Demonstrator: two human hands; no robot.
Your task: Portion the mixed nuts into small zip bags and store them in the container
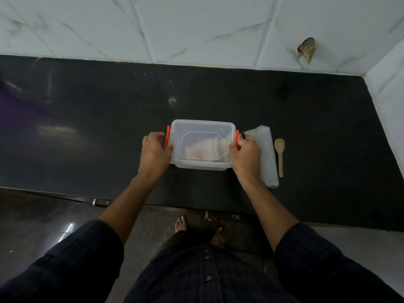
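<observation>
Got my left hand (154, 149) curled on one orange latch (167, 137) and my right hand (246, 156) on the other orange latch (237, 138), so both grips are clamped on the one clear container (201, 127), lid on, mid-bench (87, 119). Zip bags (207, 150) show blurry inside, can't count them. At 3 o'clock: one rolled plastic bag (267, 154), then one wooden spoon (280, 153).

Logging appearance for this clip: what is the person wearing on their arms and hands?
Both hands, left hand and right hand, are bare: no gloves, rings or watch visible. The forearms are uncovered. Dark navy sleeves with a faint check pattern are pushed up near the elbows, matching a buttoned garment.
</observation>
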